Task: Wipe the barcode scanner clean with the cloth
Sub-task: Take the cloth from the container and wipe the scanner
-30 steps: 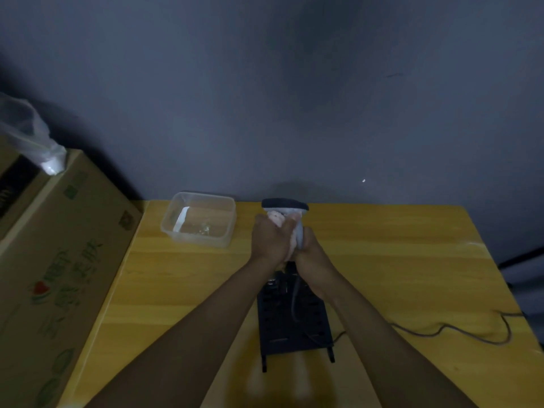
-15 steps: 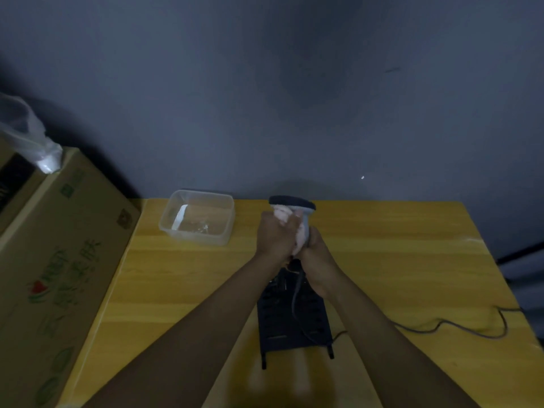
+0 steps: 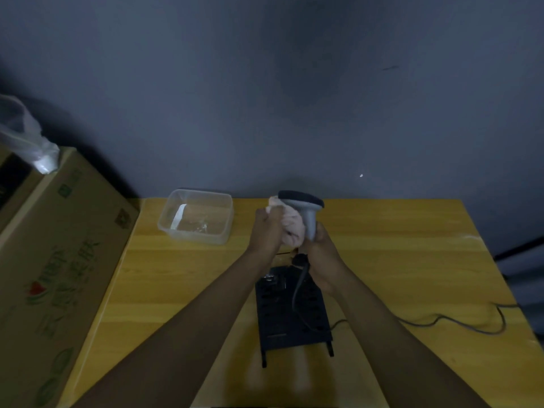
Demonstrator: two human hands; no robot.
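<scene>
A grey barcode scanner (image 3: 306, 209) with a dark head is held upright above the yellow table (image 3: 397, 260). My right hand (image 3: 321, 251) grips its handle from below. My left hand (image 3: 265, 231) holds a pale pink cloth (image 3: 290, 228) bunched against the scanner's left side, under the head. The scanner's grey cable (image 3: 297, 293) hangs down from the handle and trails off to the right across the table.
A black perforated stand (image 3: 291, 313) lies on the table under my hands. A clear plastic tub (image 3: 197, 216) sits at the back left. A large cardboard box (image 3: 53, 260) with a plastic bag (image 3: 26, 136) on top stands left of the table. A dark wall rises behind.
Both hands have lifted the scanner slightly and shifted it right. More of the scanner's handle shows now, and the cloth sits lower along its left side.
</scene>
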